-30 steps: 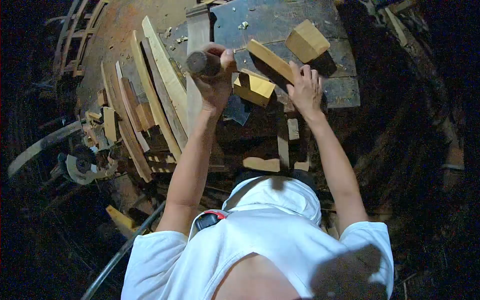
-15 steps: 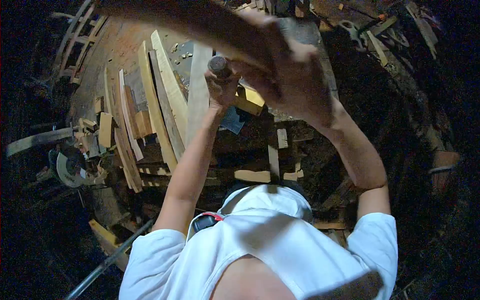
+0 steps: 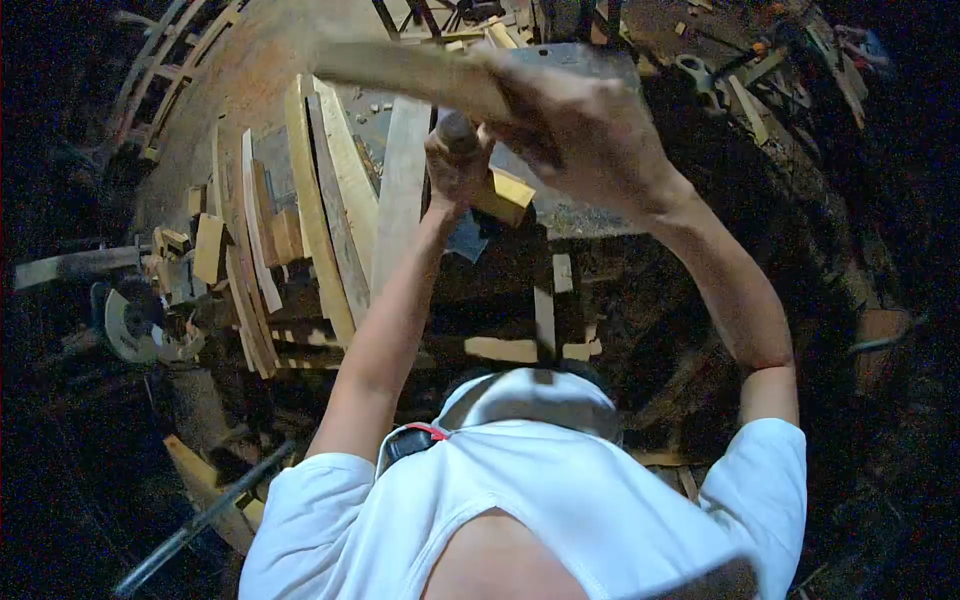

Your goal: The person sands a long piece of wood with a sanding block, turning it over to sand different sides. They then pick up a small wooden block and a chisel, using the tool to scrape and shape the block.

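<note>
My left hand (image 3: pixel 460 180) is wrapped around an upright chisel, whose round handle end (image 3: pixel 458 132) points up at me; the blade is hidden below the fist. My right hand (image 3: pixel 590 130) grips a thick length of wood (image 3: pixel 400 75), blurred by motion and raised above and beyond the chisel, apart from it. A yellowish wooden block (image 3: pixel 511 195) lies just right of my left fist. Beside that fist on the left runs a long greyish plank (image 3: pixel 402 190). A bluish flat piece (image 3: pixel 467 240) shows below the block.
Several long boards (image 3: pixel 310 200) lie side by side on the left. Small wooden blocks (image 3: pixel 210 248) and a circular-saw-like tool (image 3: pixel 130 322) are farther left. A metal pipe (image 3: pixel 205 515) slants at lower left. Scissor-like handles (image 3: pixel 700 82) lie at upper right.
The length of wood in my right hand has swung farther away, toward the top of the view. My left hand keeps its hold on the chisel. The view has shifted slightly.
</note>
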`<state>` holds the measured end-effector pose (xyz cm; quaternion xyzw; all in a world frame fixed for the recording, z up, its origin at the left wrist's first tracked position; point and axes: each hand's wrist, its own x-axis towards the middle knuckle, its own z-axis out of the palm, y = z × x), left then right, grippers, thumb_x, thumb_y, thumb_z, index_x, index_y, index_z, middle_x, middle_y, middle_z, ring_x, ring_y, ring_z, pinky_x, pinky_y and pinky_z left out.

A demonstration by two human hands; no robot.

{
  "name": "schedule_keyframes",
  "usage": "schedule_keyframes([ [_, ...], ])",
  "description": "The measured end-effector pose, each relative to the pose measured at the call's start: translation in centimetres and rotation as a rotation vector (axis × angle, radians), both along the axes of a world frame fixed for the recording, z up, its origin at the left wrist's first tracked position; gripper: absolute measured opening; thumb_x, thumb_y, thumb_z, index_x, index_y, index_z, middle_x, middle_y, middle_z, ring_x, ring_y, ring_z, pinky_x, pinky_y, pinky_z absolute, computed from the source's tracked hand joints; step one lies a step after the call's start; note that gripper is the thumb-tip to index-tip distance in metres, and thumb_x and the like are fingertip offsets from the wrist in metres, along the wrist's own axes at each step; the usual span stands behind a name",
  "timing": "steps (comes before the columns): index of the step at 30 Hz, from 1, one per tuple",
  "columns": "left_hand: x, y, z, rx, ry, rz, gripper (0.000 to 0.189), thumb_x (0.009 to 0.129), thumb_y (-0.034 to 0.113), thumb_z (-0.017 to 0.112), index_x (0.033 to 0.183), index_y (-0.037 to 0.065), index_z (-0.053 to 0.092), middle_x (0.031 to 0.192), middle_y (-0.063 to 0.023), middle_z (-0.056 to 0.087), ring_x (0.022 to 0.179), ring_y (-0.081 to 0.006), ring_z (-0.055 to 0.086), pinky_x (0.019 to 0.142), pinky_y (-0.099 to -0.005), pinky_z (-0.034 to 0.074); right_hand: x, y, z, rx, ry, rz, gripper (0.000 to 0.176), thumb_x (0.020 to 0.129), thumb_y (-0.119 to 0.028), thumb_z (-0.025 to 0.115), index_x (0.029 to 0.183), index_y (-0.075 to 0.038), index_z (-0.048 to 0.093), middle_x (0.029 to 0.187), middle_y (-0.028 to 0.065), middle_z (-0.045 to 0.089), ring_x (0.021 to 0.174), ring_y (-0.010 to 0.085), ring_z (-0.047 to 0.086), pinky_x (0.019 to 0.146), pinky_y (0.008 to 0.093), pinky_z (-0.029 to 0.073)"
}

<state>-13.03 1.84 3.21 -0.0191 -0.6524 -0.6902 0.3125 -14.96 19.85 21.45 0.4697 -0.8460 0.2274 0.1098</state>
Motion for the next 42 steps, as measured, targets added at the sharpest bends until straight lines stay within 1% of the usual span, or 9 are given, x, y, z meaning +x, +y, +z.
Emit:
schedule_keyframes([
  [2,0.7,-0.7,-1.8,-0.215,0.000,0.090,0.019,0.075,0.016,0.075,0.077,0.005,0.060,0.065,0.0006,0.058,0.059,-0.0104,0.052,0.055,-0.0286,0.044,0.2,-0.2,0.0,-0.496,0.068,0.114,0.062,0.079,-0.020,0.069,0.135,-0.014,0.044,0.082,0.0176,0.064,0.069,0.0347,0.065,0.061,0.0423,0.054],
  [5,0.5,-1.6,-1.7,-0.418,0.025,-0.060,0.022,0.073,0.019,0.077,0.078,0.004,0.062,0.067,-0.0013,0.060,0.059,-0.0122,0.055,0.057,-0.0289,0.045,1.0,0.4,-1.4,0.003,-0.095,0.044,0.063,0.078,-0.019,0.069,0.136,-0.016,0.044,0.081,0.0173,0.064,0.068,0.0343,0.065,0.061,0.0409,0.054],
  [7,0.9,1.3,2.1,0.110,-0.043,0.039,0.021,0.074,0.020,0.076,0.080,0.005,0.062,0.068,-0.0021,0.061,0.060,-0.0133,0.056,0.057,-0.0285,0.045,0.2,0.5,-2.4,-0.104,-0.108,0.054,0.061,0.078,-0.021,0.069,0.134,-0.018,0.045,0.080,0.0171,0.063,0.068,0.0349,0.065,0.061,0.0404,0.054],
  [11,1.1,-0.3,2.0,-0.247,-0.312,0.100,0.016,0.081,0.019,0.068,0.082,0.004,0.061,0.067,-0.0004,0.060,0.061,-0.0126,0.057,0.058,-0.0274,0.046,-0.7,1.2,-6.1,-0.266,-0.323,-0.127,0.056,0.074,-0.025,0.064,0.126,-0.016,0.048,0.081,0.0209,0.065,0.072,0.0390,0.065,0.066,0.0479,0.053],
  [12,1.6,-0.1,2.0,0.527,-0.211,-0.163,0.013,0.082,0.015,0.066,0.079,0.004,0.059,0.065,-0.0004,0.059,0.059,-0.0115,0.057,0.055,-0.0264,0.046,-1.0,1.6,-8.1,-0.295,-0.309,-0.221,0.054,0.075,-0.028,0.065,0.126,-0.016,0.048,0.081,0.0209,0.065,0.073,0.0396,0.065,0.067,0.0485,0.053],
  [19,0.0,-1.0,3.9,0.255,-0.227,0.078,0.014,0.083,0.012,0.063,0.075,0.002,0.057,0.062,-0.0030,0.057,0.054,-0.0118,0.056,0.050,-0.0255,0.045,0.1,4.8,-23.3,-0.063,-0.489,-0.432,0.057,0.081,-0.040,0.065,0.128,-0.011,0.048,0.084,0.0236,0.066,0.081,0.0423,0.064,0.068,0.0519,0.052],
  [21,0.1,-1.4,4.6,0.091,-0.276,0.156,0.011,0.083,0.011,0.062,0.078,0.002,0.056,0.064,-0.0043,0.057,0.053,-0.0127,0.056,0.049,-0.0257,0.046,0.8,4.8,-22.6,0.034,-0.616,-0.485,0.055,0.081,-0.037,0.065,0.127,-0.011,0.049,0.094,0.0220,0.065,0.089,0.0399,0.063,0.075,0.0492,0.050],
  [23,-0.1,-1.9,4.4,0.220,-0.235,0.228,0.016,0.083,0.010,0.065,0.090,0.005,0.051,0.071,-0.0044,0.054,0.058,-0.0162,0.058,0.055,-0.0317,0.052,1.5,4.5,-22.2,0.013,0.081,-0.474,0.053,0.081,-0.032,0.066,0.128,-0.011,0.050,0.112,0.0191,0.056,0.103,0.0350,0.055,0.085,0.0446,0.044],
  [42,3.5,-10.0,4.9,0.533,-0.227,0.416,0.018,0.086,0.020,0.057,0.075,0.009,0.048,0.065,-0.0027,0.050,0.058,-0.0157,0.049,0.077,-0.0348,0.045,8.1,-1.7,-23.0,-0.529,-0.599,-0.345,0.081,0.060,0.007,0.078,0.132,-0.004,0.043,0.113,0.0150,0.039,0.102,0.0307,0.048,0.082,0.0364,0.047],
])
